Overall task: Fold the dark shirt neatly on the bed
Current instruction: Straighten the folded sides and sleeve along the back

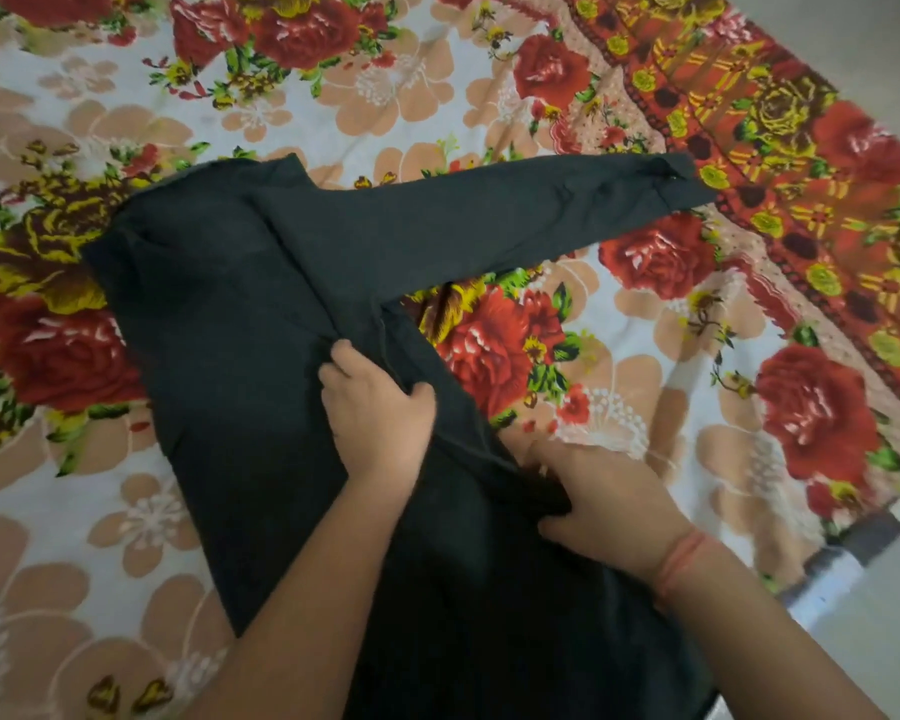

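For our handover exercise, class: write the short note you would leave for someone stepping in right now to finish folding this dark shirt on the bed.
Left hand: pinching a fold of the dark shirt near the right armpit seam.
Right hand: gripping the shirt's right side edge, lower down.
Shirt: lying flat on the floral bedsheet, collar end away from you; one long sleeve stretched out to the right. No other sleeve shows.
Done: shirt spread out; right side gathered for a fold.
Left: bring that side and the long sleeve in over the body, then fold the length up neatly.
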